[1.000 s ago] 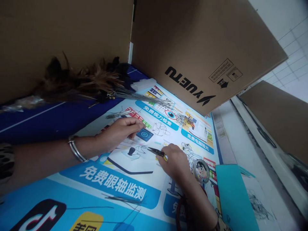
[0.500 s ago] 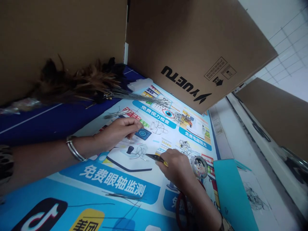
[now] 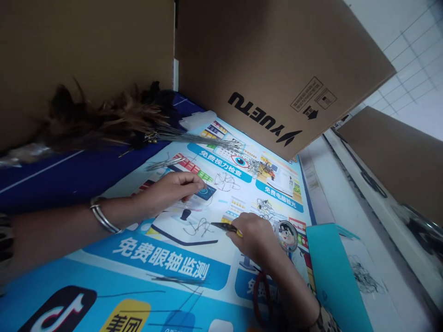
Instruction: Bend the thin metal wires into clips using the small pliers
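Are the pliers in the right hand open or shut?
Shut: the pliers in the right hand taper to one dark point.

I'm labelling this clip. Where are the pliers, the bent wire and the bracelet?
Pliers point(image 3: 223, 226): head view, on the dark tip.
Bent wire point(image 3: 199, 227): head view, on its crossing middle.
Bracelet point(image 3: 102, 216): head view, on the silver band's top.

Cardboard box point(image 3: 277, 60): "YUETU", black, printed upside down. Poster point(image 3: 221, 295) on the table: blue bands reading "免费眼轴监测", "免费视力检查" and "免费电脑验光"; TikTok logo point(image 3: 57, 313) at the near edge.
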Demonstrator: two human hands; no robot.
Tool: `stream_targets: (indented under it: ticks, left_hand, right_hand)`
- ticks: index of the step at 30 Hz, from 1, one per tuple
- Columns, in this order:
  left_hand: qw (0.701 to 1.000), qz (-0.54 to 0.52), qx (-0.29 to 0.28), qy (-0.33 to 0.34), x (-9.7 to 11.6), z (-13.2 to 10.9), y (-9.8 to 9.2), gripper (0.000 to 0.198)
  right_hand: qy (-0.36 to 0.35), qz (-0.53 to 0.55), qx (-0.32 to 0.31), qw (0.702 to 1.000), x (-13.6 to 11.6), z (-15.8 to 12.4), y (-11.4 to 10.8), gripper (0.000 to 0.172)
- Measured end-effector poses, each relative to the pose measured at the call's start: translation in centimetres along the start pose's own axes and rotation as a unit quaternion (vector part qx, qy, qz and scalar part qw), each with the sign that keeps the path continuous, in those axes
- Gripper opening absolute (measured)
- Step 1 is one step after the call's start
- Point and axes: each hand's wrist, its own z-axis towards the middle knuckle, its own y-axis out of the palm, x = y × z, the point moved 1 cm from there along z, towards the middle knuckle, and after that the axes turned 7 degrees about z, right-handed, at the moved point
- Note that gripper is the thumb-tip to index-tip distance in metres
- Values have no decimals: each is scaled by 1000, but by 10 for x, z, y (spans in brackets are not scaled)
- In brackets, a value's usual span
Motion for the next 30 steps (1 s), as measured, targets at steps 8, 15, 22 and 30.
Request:
stream_targets:
  ticks: [8, 15, 22, 30]
  left_hand:
    - [1000, 10, 4, 15, -3, 1, 0, 31]
    - [1000, 7, 5, 8, 1, 0, 1, 26]
    - [1000, -2, 6, 4, 3, 0, 1, 23]
    - [1000, 15, 4, 0, 3, -1, 0, 23]
  right_hand:
    - [15, -41, 1, 999, 8, -8, -3, 21]
    - [-1, -26, 41, 999, 3, -11, -6, 21]
    - [-59, 5, 42, 997, -6, -6, 0, 21]
    - [-29, -16, 36, 999, 6, -5, -3, 22]
